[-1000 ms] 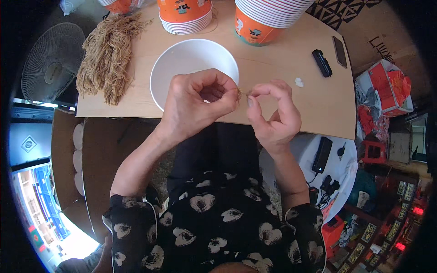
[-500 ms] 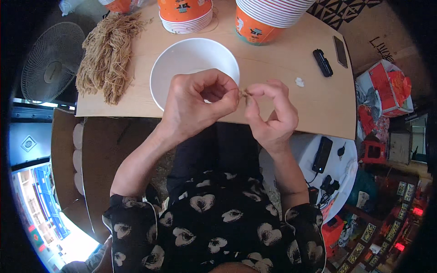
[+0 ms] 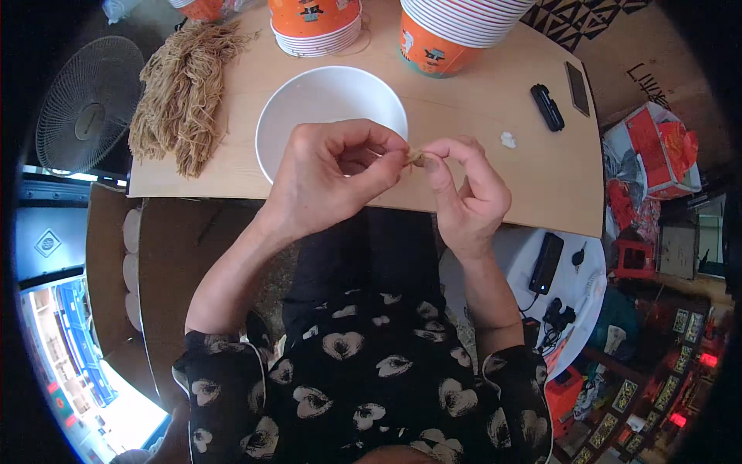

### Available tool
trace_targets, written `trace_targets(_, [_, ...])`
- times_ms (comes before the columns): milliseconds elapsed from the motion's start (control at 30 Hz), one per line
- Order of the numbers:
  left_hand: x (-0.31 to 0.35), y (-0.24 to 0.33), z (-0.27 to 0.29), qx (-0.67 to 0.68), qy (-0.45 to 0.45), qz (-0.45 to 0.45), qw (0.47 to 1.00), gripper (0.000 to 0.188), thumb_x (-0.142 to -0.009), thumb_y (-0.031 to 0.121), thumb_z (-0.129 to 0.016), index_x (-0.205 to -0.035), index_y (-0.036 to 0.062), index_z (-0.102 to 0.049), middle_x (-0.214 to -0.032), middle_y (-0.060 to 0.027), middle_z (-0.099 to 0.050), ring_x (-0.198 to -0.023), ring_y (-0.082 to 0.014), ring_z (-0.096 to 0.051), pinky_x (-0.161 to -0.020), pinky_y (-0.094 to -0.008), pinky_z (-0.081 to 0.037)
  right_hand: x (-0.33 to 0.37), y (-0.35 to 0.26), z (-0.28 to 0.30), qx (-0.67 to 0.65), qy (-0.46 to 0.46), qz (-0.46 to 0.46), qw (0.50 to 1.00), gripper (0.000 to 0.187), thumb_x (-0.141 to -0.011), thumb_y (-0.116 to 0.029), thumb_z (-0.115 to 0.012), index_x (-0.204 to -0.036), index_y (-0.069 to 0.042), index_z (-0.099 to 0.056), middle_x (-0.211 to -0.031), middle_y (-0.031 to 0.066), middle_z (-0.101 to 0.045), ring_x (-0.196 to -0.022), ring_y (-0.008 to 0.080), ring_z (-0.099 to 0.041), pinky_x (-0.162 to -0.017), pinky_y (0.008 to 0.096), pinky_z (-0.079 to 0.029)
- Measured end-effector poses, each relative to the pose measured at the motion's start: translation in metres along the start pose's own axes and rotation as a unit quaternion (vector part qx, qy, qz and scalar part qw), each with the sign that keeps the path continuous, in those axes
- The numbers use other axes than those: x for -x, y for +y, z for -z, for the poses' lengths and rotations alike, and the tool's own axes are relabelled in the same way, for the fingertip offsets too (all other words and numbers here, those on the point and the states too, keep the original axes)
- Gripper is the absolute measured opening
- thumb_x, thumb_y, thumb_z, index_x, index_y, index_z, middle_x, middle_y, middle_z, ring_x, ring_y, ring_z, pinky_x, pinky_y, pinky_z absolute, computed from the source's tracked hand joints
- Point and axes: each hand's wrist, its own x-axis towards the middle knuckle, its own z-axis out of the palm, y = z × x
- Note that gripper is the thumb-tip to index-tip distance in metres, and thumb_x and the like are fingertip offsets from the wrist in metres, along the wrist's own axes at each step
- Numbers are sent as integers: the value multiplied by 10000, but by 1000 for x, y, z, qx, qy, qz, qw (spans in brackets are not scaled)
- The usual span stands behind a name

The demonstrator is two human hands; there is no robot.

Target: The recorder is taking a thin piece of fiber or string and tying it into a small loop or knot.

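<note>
A short, tan, twisted piece of string (image 3: pixel 415 158) spans the small gap between my two hands, over the near right rim of a white bowl (image 3: pixel 280 108). My left hand (image 3: pixel 328 170) pinches one end with thumb and index finger, its other fingers curled. On the other side, my right hand (image 3: pixel 473 193) pinches the string between thumb and index finger. Part of the bowl is hidden behind my left hand. At the left of the table lies a thick bundle of tan strings (image 3: pixel 182 100).
Stacked orange paper buckets (image 3: pixel 315 17) stand behind the bowl, and a taller stack (image 3: pixel 440 54) rises to their right. A black case (image 3: pixel 547 107), a phone (image 3: pixel 576 89) and a white scrap (image 3: pixel 508 140) lie at the table's right. A fan (image 3: pixel 89 122) stands left.
My right thumb has moved up and now presses against the index finger on the string. The right hand has shifted slightly right; my left hand keeps nearly the same place.
</note>
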Motion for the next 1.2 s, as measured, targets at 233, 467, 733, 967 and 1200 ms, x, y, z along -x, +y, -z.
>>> trace_targets(233, [-2, 8, 5, -94, -45, -11, 994, 138, -879, 68, -694, -965, -40, -692, -842, -38, -704, -761, -65, -651, -705, -211, -541, -6, -1, 0, 16, -19, 49, 998, 96, -823, 5, -709, -907, -23, -672, -854, 64, -666, -821, 221, -594, -807, 337, -441])
trace_targets(467, [-2, 0, -1, -44, 13, -25, 999, 117, -853, 52, -700, -885, -61, -705, -750, -40, -699, -682, -49, -626, -623, -211, -536, -1, 0, -6, 2, 5, 25, 1000, 134, -818, 19, -692, -931, -31, -640, -850, 51, -655, -794, 229, -594, -812, 328, -427])
trace_targets(733, [-1, 4, 0, -65, 6, -17, 998, 111, -861, 54, -699, -892, -52, -716, -753, -27, -700, -697, -43, -630, -613, -201, -528, -13, -7, 0, 120, -28, 139, 983, 190, -752, 5, -708, -893, -56, -597, -833, 37, -633, -778, 233, -600, -815, 386, -412])
trace_targets(967, [1, 2, -1, -96, 2, -37, 995, 140, -891, 74, -677, -916, -62, -698, -758, -49, -701, -698, -53, -638, -618, -212, -538, -9, 1, -3, 89, -3, 105, 991, 185, -741, 24, -689, -877, -53, -590, -810, 52, -617, -767, 245, -591, -791, 373, -418])
trace_targets(1200, [1, -1, -1, -36, -4, -4, 999, 166, -913, 79, -661, -951, -81, -681, -781, -69, -708, -715, -90, -667, -644, -240, -563, -11, -9, -1, 88, -13, 70, 994, 161, -761, 38, -684, -891, -25, -613, -832, 62, -631, -805, 218, -591, -785, 332, -445])
